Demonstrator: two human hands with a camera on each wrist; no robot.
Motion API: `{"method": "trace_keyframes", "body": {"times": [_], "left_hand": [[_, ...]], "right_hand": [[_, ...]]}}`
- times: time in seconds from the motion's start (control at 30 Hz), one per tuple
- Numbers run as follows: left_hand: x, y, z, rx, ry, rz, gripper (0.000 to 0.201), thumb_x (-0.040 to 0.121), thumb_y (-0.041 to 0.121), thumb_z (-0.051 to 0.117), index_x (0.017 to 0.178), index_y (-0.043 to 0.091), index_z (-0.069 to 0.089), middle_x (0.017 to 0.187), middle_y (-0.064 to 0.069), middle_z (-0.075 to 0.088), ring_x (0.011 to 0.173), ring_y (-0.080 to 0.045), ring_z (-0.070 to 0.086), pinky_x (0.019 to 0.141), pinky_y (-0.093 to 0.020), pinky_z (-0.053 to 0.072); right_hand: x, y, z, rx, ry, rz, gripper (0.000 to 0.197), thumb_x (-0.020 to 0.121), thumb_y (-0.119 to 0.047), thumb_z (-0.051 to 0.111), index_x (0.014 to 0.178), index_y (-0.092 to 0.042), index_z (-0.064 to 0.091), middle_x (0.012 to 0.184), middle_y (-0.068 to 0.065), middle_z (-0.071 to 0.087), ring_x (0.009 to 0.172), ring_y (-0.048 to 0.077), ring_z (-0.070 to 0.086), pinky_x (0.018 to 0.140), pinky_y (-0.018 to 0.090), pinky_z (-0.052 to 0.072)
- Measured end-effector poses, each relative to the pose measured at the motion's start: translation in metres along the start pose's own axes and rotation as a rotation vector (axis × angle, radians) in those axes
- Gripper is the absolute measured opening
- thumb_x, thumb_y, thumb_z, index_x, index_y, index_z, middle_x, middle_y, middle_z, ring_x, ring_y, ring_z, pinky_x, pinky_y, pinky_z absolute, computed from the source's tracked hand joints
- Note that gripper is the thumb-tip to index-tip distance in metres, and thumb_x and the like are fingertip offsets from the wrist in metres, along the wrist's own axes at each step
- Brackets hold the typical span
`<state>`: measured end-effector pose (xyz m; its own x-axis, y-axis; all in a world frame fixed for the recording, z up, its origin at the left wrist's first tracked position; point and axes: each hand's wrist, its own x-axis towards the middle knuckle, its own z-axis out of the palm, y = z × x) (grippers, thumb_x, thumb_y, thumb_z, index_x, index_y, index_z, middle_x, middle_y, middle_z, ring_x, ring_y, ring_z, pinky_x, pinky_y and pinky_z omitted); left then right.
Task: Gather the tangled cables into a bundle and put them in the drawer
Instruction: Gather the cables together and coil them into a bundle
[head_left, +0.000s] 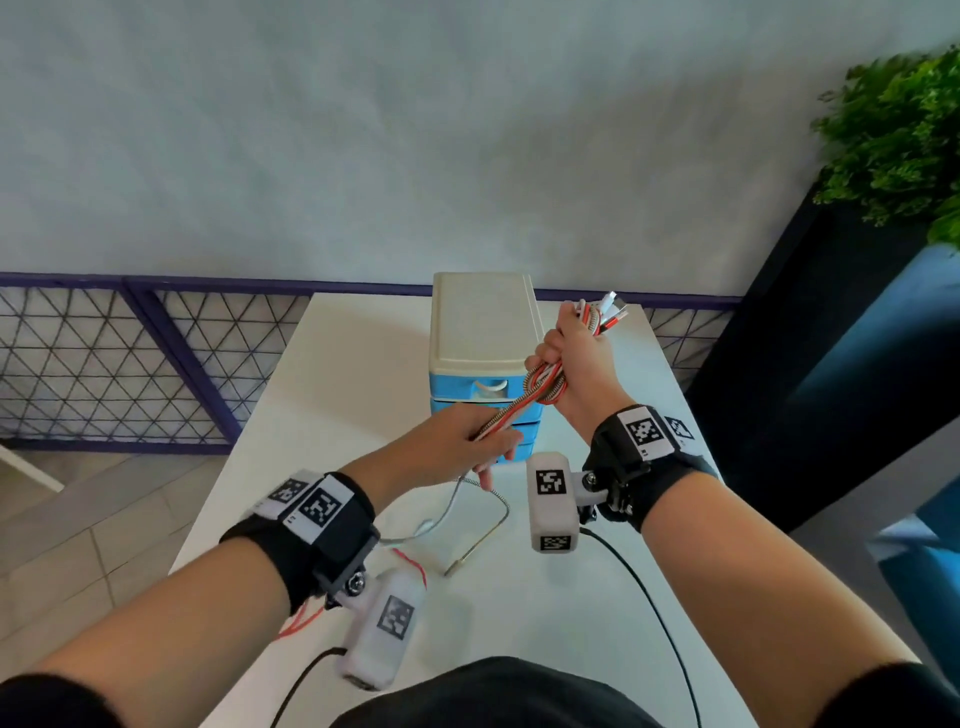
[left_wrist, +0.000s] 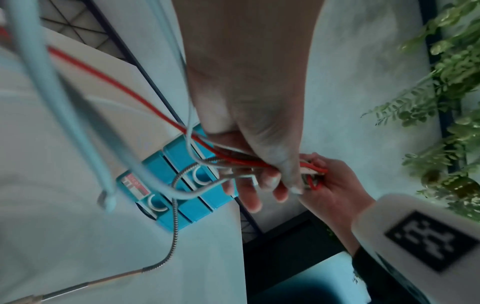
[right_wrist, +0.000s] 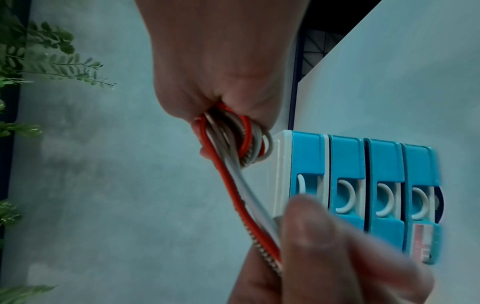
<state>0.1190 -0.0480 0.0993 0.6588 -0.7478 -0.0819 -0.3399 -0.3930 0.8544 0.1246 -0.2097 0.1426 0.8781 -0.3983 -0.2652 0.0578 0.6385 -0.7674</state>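
My right hand (head_left: 569, 358) is raised in front of the drawer unit and grips a looped bundle of red, white and braided cables (head_left: 545, 387); plug ends (head_left: 608, 312) stick out above the fist. The looped bundle (right_wrist: 233, 139) shows below the fist in the right wrist view. My left hand (head_left: 467, 441) pinches the strands (left_wrist: 241, 162) just below the bundle. Loose tails (head_left: 488, 525) trail from it onto the white table (head_left: 337, 374). The small blue and cream drawer unit (head_left: 483, 338) stands at the table's back middle, all its drawers (right_wrist: 345, 185) closed.
A purple-framed mesh fence (head_left: 130, 364) runs behind the table before a grey wall. A green plant (head_left: 898, 130) in a dark planter stands at the right. Black camera leads (head_left: 654, 613) cross the table's near part. Tiled floor (head_left: 78, 519) lies to the left.
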Motion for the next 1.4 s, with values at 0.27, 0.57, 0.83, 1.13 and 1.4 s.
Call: {"method": "trace_keyframes", "body": {"times": [0.27,0.57,0.83,1.13,1.4], "left_hand": [[-0.011,-0.017,-0.011,-0.131,-0.212,-0.132,0.041,0.097,0.046,0.03,0.073,0.018,0.048,0.052,0.008,0.042,0.063,-0.016,0.059,0.076,-0.023,0.041],[-0.008,-0.013,-0.033,0.327,0.059,-0.069,0.027,0.098,0.029,0.043,0.072,0.027,0.052,0.07,0.007,0.051,0.063,-0.013,0.044,0.058,-0.027,0.035],[-0.001,0.02,-0.041,0.661,0.206,0.133,0.012,0.092,0.023,0.053,0.098,0.018,0.062,0.09,0.003,0.067,0.082,-0.021,0.058,0.064,-0.035,0.042],[0.0,0.026,-0.045,0.425,0.279,0.035,0.043,0.08,0.021,0.07,0.095,0.022,0.03,0.067,-0.009,0.065,0.06,-0.027,0.059,0.052,-0.038,0.044],[0.002,0.008,-0.052,0.155,0.067,-0.109,0.021,0.091,0.028,0.057,0.097,0.015,0.042,0.072,0.004,0.068,0.068,-0.014,0.061,0.067,-0.039,0.049]], "right_hand": [[0.008,-0.01,-0.019,0.039,0.028,0.004,0.031,0.096,-0.03,0.054,0.069,-0.021,0.042,0.047,-0.006,0.032,0.036,0.007,0.034,0.042,0.02,0.038],[0.007,-0.015,-0.031,-0.301,-0.171,0.063,0.024,0.099,-0.023,0.05,0.077,-0.013,0.047,0.053,0.0,0.056,0.044,0.015,0.057,0.049,0.029,0.054],[-0.014,-0.004,-0.018,-0.708,-0.642,0.308,0.028,0.098,-0.028,0.05,0.101,-0.003,0.062,0.099,0.018,0.066,0.089,0.027,0.065,0.09,0.04,0.053],[-0.027,0.01,-0.016,-0.713,-0.754,0.503,0.026,0.099,-0.02,0.049,0.116,-0.001,0.054,0.094,0.018,0.068,0.083,0.026,0.07,0.073,0.037,0.059],[-0.018,0.0,-0.02,-0.888,-0.621,0.22,0.01,0.092,-0.012,0.06,0.084,-0.007,0.056,0.067,0.006,0.056,0.061,0.017,0.058,0.066,0.033,0.052]]}}
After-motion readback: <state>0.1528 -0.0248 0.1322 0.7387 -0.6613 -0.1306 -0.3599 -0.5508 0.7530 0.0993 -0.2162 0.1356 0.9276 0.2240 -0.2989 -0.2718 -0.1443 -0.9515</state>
